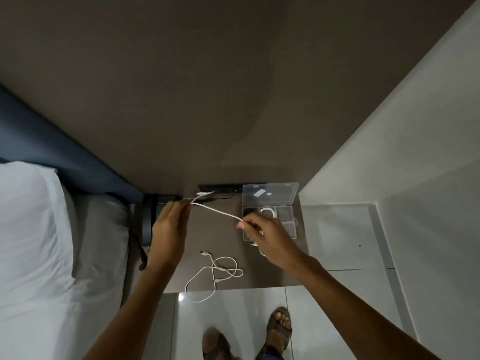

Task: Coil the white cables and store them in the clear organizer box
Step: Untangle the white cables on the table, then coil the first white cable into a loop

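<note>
A clear plastic organizer box (270,219) with small compartments stood open on the brown tabletop (205,229), its transparent lid (270,194) tilted back against the wall. One rear compartment held a coiled white cable (268,211); the compartment at its left held something dark that was too blurred to name. Above the table, a thin white charging cable (215,210) was stretched between both hands: the left hand (168,229) pinched its far end, and the right hand (262,235) pinched it between thumb and curled fingers just beside the box. A second loose white cable (215,271) lay tangled near the table's front edge.
</note>
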Demonstrator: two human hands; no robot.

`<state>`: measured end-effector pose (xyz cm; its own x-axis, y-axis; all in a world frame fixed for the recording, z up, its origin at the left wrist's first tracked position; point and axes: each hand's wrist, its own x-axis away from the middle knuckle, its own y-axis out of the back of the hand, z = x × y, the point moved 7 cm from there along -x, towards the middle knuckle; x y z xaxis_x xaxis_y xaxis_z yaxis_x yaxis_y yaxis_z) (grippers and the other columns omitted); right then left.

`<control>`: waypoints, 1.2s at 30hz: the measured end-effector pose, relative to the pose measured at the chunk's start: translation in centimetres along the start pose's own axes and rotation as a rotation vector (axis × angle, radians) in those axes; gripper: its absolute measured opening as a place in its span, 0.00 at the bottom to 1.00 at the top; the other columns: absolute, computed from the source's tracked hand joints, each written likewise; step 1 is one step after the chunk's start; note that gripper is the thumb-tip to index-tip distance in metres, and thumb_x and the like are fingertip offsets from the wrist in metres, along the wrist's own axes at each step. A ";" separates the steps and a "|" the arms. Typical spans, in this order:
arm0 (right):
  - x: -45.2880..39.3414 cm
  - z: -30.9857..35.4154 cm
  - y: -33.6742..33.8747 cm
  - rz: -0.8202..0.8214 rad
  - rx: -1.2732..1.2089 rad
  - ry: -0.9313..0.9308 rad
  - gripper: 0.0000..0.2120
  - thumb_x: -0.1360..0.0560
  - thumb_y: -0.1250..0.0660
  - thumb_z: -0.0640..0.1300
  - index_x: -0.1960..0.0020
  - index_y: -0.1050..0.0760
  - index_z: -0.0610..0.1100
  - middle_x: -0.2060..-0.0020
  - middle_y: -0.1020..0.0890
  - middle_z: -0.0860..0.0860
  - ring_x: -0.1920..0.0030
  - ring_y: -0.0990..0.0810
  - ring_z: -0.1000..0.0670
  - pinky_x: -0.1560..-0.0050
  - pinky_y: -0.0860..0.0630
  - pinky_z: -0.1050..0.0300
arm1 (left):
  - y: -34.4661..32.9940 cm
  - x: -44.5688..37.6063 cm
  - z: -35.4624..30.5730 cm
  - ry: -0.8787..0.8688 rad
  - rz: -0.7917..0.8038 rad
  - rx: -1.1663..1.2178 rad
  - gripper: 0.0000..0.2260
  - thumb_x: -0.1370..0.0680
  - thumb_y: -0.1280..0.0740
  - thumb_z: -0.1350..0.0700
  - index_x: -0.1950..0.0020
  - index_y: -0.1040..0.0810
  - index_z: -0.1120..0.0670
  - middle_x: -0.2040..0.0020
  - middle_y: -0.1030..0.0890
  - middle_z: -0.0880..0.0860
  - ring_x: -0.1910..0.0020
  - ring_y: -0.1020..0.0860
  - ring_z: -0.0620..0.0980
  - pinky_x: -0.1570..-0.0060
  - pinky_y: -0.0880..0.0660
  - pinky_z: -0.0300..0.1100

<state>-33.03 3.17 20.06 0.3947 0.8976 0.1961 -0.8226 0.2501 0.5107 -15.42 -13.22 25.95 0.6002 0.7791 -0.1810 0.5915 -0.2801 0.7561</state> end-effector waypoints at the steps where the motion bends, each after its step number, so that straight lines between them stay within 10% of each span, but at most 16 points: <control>1: 0.2 0.5 0.7 -0.012 0.006 0.006 0.13 0.16 0.38 0.59 0.40 0.22 0.54 0.50 0.17 0.58 0.49 0.18 0.59 0.50 0.20 0.67 | 0.9 -0.6 -0.2 -0.003 -0.028 0.006 0.08 0.16 0.34 0.63 0.40 0.18 0.62 0.48 0.18 0.59 0.52 0.19 0.55 0.51 0.24 0.44; 6: 2.1 3.0 3.8 -0.029 0.012 -0.003 0.14 0.17 0.39 0.60 0.41 0.21 0.54 0.50 0.17 0.59 0.48 0.17 0.57 0.48 0.20 0.65 | 4.9 -2.8 0.4 0.074 -0.121 -0.002 0.05 0.15 0.34 0.61 0.43 0.19 0.58 0.52 0.19 0.57 0.54 0.21 0.55 0.55 0.31 0.40; 11: 3.9 4.9 6.8 -0.075 -0.045 -0.088 0.11 0.15 0.37 0.54 0.43 0.19 0.49 0.51 0.14 0.55 0.50 0.16 0.55 0.47 0.18 0.55 | 7.9 -2.7 2.6 0.609 -0.085 0.002 0.09 0.17 0.33 0.60 0.44 0.17 0.65 0.46 0.17 0.69 0.46 0.18 0.69 0.47 0.24 0.56; 15: 3.6 8.7 6.3 -0.023 -0.112 -0.096 0.12 0.14 0.37 0.52 0.44 0.20 0.45 0.60 0.18 0.43 0.62 0.21 0.48 0.58 0.24 0.49 | 6.0 -1.6 -7.5 0.243 0.150 -0.028 0.22 0.24 0.35 0.73 0.30 0.24 0.63 0.32 0.24 0.64 0.34 0.23 0.65 0.35 0.24 0.56; 19: 3.5 12.2 6.5 0.095 -0.149 -0.105 0.10 0.14 0.37 0.49 0.43 0.20 0.45 0.56 0.16 0.44 0.56 0.17 0.44 0.52 0.19 0.47 | 3.2 1.7 -15.2 -0.035 0.556 0.252 0.23 0.18 0.33 0.66 0.25 0.28 0.50 0.43 0.18 0.51 0.51 0.16 0.44 0.55 0.20 0.33; 26: 5.0 12.3 10.8 0.194 -0.279 -0.213 0.15 0.17 0.37 0.63 0.44 0.20 0.54 0.64 0.20 0.58 0.63 0.21 0.62 0.59 0.24 0.62 | 5.2 -0.9 -15.7 0.003 0.432 0.244 0.06 0.16 0.33 0.59 0.43 0.17 0.51 0.53 0.21 0.46 0.57 0.18 0.44 0.56 0.19 0.35; 36: 8.4 14.9 13.4 0.564 -1.183 -0.373 0.17 0.12 0.41 0.54 0.53 0.25 0.45 0.68 0.38 0.51 0.71 0.41 0.54 0.69 0.37 0.64 | 9.4 -6.8 -9.9 0.277 0.106 0.122 0.04 0.18 0.30 0.63 0.50 0.16 0.60 0.61 0.23 0.50 0.64 0.23 0.49 0.63 0.29 0.30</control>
<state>-34.68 8.69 41.01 -0.1780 0.8768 0.4468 -0.6889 0.2132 -0.6928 -19.25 -15.56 40.49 0.5023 0.8604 0.0861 0.6036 -0.4202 0.6776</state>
